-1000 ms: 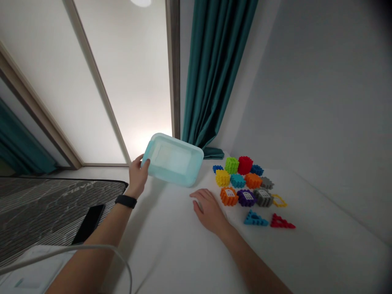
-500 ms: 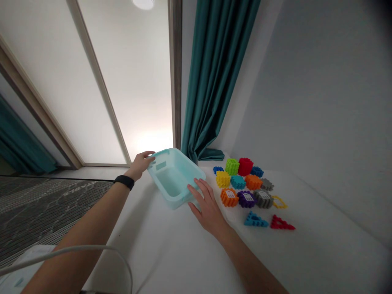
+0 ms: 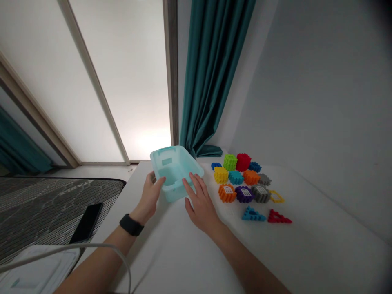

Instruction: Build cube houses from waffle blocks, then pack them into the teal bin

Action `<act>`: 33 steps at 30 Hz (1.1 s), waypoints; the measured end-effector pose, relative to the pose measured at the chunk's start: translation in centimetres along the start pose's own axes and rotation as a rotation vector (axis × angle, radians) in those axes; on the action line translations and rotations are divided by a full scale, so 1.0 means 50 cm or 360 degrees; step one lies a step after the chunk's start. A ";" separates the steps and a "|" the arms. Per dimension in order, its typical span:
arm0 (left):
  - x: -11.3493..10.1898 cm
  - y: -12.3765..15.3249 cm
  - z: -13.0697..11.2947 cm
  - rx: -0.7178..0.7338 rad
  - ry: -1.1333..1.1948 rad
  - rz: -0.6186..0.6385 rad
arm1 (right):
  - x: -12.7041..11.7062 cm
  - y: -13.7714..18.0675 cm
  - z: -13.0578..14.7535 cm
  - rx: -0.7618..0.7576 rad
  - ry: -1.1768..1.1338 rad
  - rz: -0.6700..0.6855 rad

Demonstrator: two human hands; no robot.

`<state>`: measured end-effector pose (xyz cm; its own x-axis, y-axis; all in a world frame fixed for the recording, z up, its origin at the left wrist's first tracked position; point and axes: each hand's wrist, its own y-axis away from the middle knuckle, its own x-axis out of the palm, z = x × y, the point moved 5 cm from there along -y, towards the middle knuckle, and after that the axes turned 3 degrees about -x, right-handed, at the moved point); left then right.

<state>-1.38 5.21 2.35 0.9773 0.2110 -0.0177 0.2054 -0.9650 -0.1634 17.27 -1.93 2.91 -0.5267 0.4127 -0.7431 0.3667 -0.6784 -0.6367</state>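
Both hands are on a pale blue plastic tub right now, and this is the step in hand: the hands hold it at its near corner, with its open top facing up. The left hand is on one side of the tub, and its fingers curl close around the wall. The right hand is on the other side, and its fingers are spread wide, with the thumb low on the outside, so the wall sits between them. I cannot tell if the tub is lifted or resting on the white table. It is near the back of the table, just to the left of a bunch of toy pieces. There is one tub, and nothing shows inside it. There are 14 toy pieces, and none are in a hand: 8 are fat bumpy blocks and 6 are flat shapes. By color, there are 2 orange, 2 gray, 2 red, 2 yellow, 2 dark blue, 1 green, 1 purple, 1 teal and 1 light blue. Three pieces have white labels on top. The flat shapes include 2 triangles and 1 yellow frame. A black phone lies on the striped mat, and a black watch band is on the left wrist.
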 end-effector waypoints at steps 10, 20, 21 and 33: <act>-0.019 -0.042 -0.023 0.0289 -0.0144 -0.0089 | 0.030 0.014 -0.026 0.0088 -0.0020 0.0131; -0.021 -0.025 0.011 0.0601 -0.0369 -0.0011 | -0.061 -0.021 -0.161 0.0325 0.0013 0.0068; -0.021 -0.023 0.012 0.0605 -0.0382 -0.0011 | -0.073 -0.034 -0.196 0.0385 0.0039 0.0182; -0.018 -0.022 0.016 0.0468 -0.0270 0.0010 | -0.099 -0.120 -0.370 0.0391 0.0110 0.1104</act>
<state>-2.54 6.23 1.76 0.9510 0.2521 -0.1792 0.1518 -0.8853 -0.4396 31.88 11.35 6.60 -0.1836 -0.1287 -0.9745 0.4115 -0.9104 0.0427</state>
